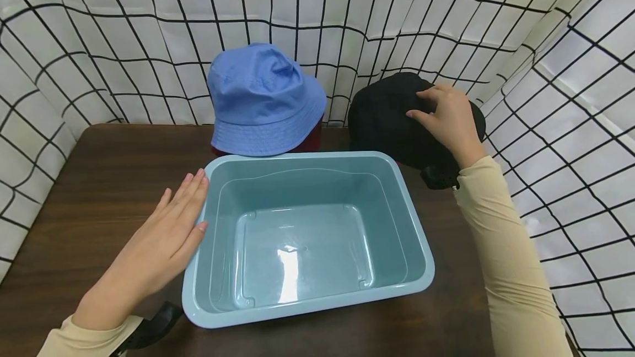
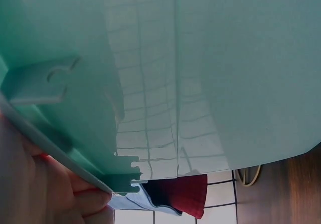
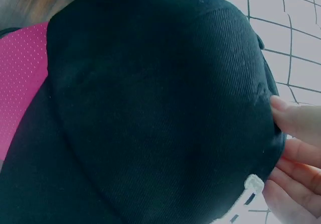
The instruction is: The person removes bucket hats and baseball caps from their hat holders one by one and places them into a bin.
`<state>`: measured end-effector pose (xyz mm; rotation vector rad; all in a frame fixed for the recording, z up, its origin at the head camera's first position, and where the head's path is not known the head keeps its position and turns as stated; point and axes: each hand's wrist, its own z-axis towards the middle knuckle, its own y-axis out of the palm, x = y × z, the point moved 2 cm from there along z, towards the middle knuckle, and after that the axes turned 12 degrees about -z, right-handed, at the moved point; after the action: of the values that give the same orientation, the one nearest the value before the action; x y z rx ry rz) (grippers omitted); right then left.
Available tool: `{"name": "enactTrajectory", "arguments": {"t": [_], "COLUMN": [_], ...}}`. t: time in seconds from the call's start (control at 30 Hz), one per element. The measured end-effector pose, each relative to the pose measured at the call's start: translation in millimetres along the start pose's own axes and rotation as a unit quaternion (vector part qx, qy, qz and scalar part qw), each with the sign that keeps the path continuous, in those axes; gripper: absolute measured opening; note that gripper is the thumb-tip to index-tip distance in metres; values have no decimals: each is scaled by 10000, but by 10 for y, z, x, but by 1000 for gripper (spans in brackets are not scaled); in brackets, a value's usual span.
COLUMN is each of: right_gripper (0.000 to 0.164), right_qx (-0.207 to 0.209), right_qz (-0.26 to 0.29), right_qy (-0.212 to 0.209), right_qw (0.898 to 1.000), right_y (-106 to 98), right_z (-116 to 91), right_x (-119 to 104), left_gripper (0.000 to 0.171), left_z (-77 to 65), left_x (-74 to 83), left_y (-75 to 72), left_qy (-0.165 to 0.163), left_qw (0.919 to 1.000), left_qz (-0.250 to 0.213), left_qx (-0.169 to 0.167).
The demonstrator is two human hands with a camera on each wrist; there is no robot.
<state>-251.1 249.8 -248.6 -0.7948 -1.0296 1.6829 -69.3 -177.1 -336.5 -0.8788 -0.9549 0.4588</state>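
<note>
A pale blue-green plastic basin (image 1: 307, 157) stands on the table. My left hand (image 1: 166, 233) rests along the basin's left rim, its fingers straight and close together. In the left wrist view, the fingertips (image 2: 93, 202) lie right at the rim. At the back right, my right hand (image 1: 453, 120) pinches the crown of a black cap (image 1: 384, 117) between thumb and fingers. The right wrist view shows the thumb on the crown's near side and the other fingers around its edge, beside a small white mark (image 3: 254, 184). Pink mesh fabric (image 3: 22, 78) shows below the cap.
Behind the basin a blue bucket hat (image 1: 263, 98) sits over something dark red (image 1: 311, 139). White cloth walls with a black grid (image 1: 149, 65) enclose the back and sides of the brown wooden table (image 1: 99, 191).
</note>
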Motion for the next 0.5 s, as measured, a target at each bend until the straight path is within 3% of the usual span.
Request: {"name": "enactTrajectory", "arguments": {"t": [0.23,0.5], "right_gripper": [32,19], "right_qx": [67,165], "right_qz": [-40,111], "right_qy": [333,234], "right_qw": [9994,9995], "right_y": [12,42], "right_z": [-25,-42], "right_x": [-24,-12], "left_gripper": [63,63], "left_z": [-4,0], "left_x": [-4,-5], "left_y": [17,24], "left_qy": [21,51], "left_qw": [10000,9999], "left_qz": [-49,-72], "left_qx": [54,87]}}
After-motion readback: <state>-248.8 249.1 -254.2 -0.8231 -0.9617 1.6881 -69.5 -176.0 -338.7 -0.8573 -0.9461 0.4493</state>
